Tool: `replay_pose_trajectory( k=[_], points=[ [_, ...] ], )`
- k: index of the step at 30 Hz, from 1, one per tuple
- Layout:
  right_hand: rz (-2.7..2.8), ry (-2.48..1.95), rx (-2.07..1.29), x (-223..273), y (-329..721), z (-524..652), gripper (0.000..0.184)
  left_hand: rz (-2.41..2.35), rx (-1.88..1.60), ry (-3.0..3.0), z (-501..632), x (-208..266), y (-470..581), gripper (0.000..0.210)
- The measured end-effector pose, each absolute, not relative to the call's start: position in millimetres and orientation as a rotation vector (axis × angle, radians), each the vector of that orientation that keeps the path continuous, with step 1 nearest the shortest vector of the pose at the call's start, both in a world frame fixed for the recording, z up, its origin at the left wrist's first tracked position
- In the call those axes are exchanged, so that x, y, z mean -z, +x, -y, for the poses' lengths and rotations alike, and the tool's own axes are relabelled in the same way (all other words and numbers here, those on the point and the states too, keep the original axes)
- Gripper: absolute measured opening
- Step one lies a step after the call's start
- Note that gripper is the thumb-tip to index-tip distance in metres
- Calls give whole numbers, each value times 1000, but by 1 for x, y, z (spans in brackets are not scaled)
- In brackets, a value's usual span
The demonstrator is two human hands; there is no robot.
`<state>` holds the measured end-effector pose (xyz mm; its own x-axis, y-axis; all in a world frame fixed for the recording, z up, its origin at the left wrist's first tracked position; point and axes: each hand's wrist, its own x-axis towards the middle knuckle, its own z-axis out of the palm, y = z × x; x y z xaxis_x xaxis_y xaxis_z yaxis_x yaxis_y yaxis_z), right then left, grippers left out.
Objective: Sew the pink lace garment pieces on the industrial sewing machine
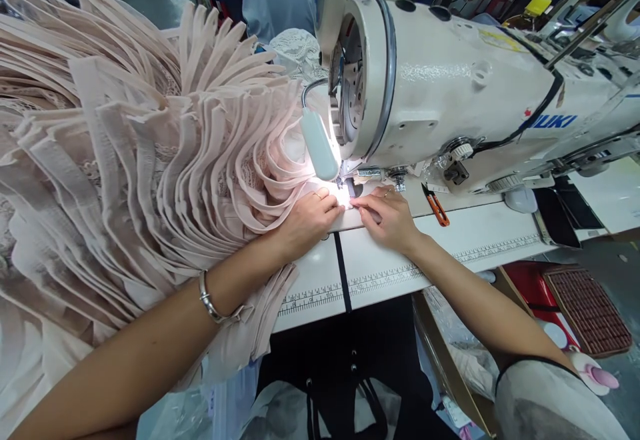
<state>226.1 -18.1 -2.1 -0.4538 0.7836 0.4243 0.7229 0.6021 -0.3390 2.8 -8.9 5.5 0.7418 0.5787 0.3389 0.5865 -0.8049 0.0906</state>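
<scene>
Under the needle of a white sewing machine (430,87), pale pink fabric (349,219) lies in bright lamp light. My left hand (311,219) is closed, its curled fingers holding the fabric just left of the needle. Thumb and forefinger of my right hand (389,217) pinch the fabric's edge close to the presser foot. Glare hides the exact seam between the fingertips. A large heap of pale pink garments (165,153) with straps and lace covers the left side, reaching up to my left hand. A small lamp (319,147) hangs just above the work.
Orange-handled thread snips (436,205) lie right of my right hand. A printed ruler (385,281) runs along the table's front, crossed by a black strip (343,273). Below right are an open drawer (450,367) and a red stool with a woven brown seat (587,310).
</scene>
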Motion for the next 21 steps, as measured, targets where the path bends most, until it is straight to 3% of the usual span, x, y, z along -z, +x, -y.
replay_pose_trajectory(
  k=[9,21],
  points=[
    [2347,-1073,-210,-1,230,15,40,1074,801,-2974,7,-2,-6,25],
    [2354,-1123,-197,-1,227,16,39,1136,551,-3011,5,5,-9,39]
  ],
)
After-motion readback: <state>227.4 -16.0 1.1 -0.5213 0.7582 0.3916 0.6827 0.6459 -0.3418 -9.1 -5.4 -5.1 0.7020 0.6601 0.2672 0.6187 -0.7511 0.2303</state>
